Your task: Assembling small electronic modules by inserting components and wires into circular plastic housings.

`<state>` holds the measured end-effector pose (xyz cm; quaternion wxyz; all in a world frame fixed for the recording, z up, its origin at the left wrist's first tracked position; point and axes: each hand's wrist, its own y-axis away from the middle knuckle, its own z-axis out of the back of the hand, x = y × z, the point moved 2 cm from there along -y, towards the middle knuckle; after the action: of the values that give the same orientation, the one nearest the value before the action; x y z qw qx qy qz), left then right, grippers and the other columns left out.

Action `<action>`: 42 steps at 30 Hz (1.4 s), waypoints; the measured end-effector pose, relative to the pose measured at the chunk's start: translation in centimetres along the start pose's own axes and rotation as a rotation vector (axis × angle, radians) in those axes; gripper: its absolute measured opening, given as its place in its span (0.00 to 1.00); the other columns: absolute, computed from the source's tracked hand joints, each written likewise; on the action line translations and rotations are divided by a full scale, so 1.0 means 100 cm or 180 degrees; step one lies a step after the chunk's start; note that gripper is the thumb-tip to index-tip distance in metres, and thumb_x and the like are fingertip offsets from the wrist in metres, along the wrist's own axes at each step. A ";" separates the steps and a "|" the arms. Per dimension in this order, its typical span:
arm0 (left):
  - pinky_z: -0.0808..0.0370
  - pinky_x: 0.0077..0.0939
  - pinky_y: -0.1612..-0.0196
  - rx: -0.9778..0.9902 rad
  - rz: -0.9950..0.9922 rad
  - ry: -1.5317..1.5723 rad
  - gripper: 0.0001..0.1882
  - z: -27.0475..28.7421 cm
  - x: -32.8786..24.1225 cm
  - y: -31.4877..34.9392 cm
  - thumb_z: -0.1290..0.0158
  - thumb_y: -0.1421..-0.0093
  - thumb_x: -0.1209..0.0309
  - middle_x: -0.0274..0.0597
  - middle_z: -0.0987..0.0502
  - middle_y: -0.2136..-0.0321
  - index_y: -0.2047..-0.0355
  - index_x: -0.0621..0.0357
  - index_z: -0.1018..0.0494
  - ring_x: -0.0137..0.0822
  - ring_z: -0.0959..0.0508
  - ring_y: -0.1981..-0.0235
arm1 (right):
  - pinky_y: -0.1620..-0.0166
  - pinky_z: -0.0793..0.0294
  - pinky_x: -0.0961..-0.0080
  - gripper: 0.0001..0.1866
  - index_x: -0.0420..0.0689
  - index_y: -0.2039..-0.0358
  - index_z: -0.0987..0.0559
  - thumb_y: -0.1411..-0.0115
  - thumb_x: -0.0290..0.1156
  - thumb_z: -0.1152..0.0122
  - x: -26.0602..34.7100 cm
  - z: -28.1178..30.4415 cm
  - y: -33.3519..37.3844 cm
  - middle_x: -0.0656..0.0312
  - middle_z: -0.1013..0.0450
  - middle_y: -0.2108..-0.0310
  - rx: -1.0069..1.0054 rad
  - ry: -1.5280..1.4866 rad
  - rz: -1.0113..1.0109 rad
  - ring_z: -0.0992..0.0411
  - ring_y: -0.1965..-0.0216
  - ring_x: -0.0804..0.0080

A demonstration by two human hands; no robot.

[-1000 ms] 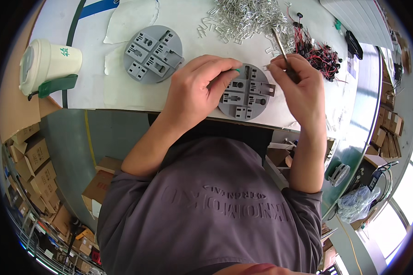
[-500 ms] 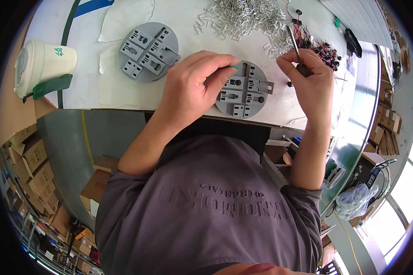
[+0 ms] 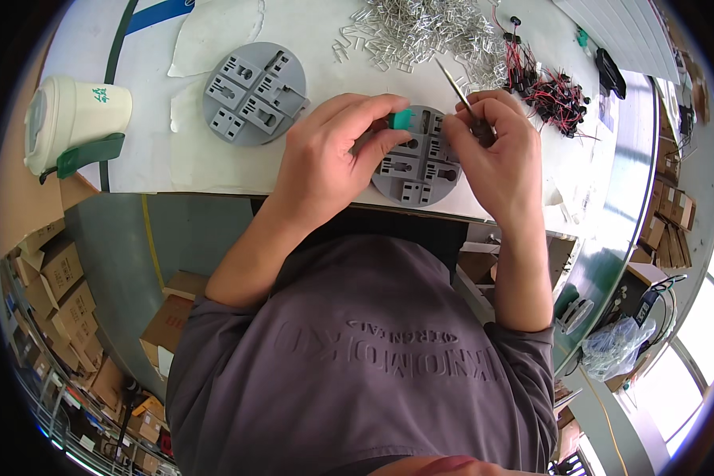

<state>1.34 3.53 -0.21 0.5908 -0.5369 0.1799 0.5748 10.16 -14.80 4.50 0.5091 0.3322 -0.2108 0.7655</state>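
The left hand (image 3: 329,151) has its grip pinched on a small green piece (image 3: 401,120), blocky and bright, at the upper left of a round grey fixture (image 3: 407,170); its finer detail seems too small to make out. The fixture lies on the white worktop (image 3: 321,67), matte, with raised slotted blocks and dark round recesses. The right hand (image 3: 501,155) has its grip closed around a slim metal tool (image 3: 454,86), shaft slanting up and left.

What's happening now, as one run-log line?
left hand: holds green piece | right hand: holds slim metal-shafted tool | between hands: round grey slotted plate
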 end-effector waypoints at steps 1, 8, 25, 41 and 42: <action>0.24 0.25 0.68 0.0012 -0.0001 -0.0001 0.18 0.000 0.000 0.000 0.30 0.43 0.81 0.37 0.14 0.62 0.52 0.58 0.15 0.31 0.21 0.72 | 0.66 0.31 0.81 0.08 0.33 0.68 0.18 0.37 0.25 0.27 0.000 -0.001 0.001 0.63 0.21 0.58 0.0049 0.0018 -0.0028 0.32 0.71 0.78; 0.24 0.25 0.68 0.0047 0.0058 0.0044 0.18 0.001 0.001 0.001 0.29 0.43 0.80 0.37 0.14 0.62 0.52 0.58 0.15 0.32 0.21 0.72 | 0.67 0.28 0.75 0.06 0.39 0.68 0.15 0.43 0.26 0.24 0.001 0.002 0.004 0.62 0.21 0.61 0.0265 0.0598 0.0095 0.29 0.72 0.71; 0.22 0.21 0.63 0.0386 0.0237 -0.0080 0.19 0.003 -0.003 -0.003 0.29 0.43 0.84 0.37 0.15 0.64 0.51 0.63 0.15 0.29 0.19 0.68 | 0.68 0.30 0.78 0.19 0.44 0.53 0.09 0.45 0.13 0.28 -0.031 0.008 0.008 0.64 0.19 0.53 0.0298 0.0167 0.1433 0.30 0.73 0.76; 0.26 0.22 0.71 0.0072 0.0081 -0.0161 0.14 -0.005 -0.005 0.003 0.28 0.44 0.78 0.34 0.18 0.71 0.57 0.59 0.16 0.28 0.23 0.74 | 0.69 0.35 0.80 0.05 0.38 0.66 0.17 0.34 0.25 0.30 0.005 0.029 -0.011 0.67 0.24 0.72 0.0694 -0.0161 -0.0056 0.35 0.74 0.80; 0.26 0.22 0.71 0.0064 0.0074 -0.0218 0.14 -0.005 -0.006 0.003 0.27 0.44 0.78 0.33 0.18 0.71 0.57 0.59 0.16 0.28 0.23 0.74 | 0.70 0.36 0.81 0.07 0.38 0.67 0.17 0.33 0.27 0.30 0.001 0.025 -0.010 0.67 0.25 0.74 0.0706 -0.0003 -0.0174 0.35 0.75 0.80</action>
<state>1.10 2.70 -0.01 0.5953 -0.5087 0.1716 0.5978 11.79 -16.02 6.28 0.4898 0.3926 -0.1159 0.7698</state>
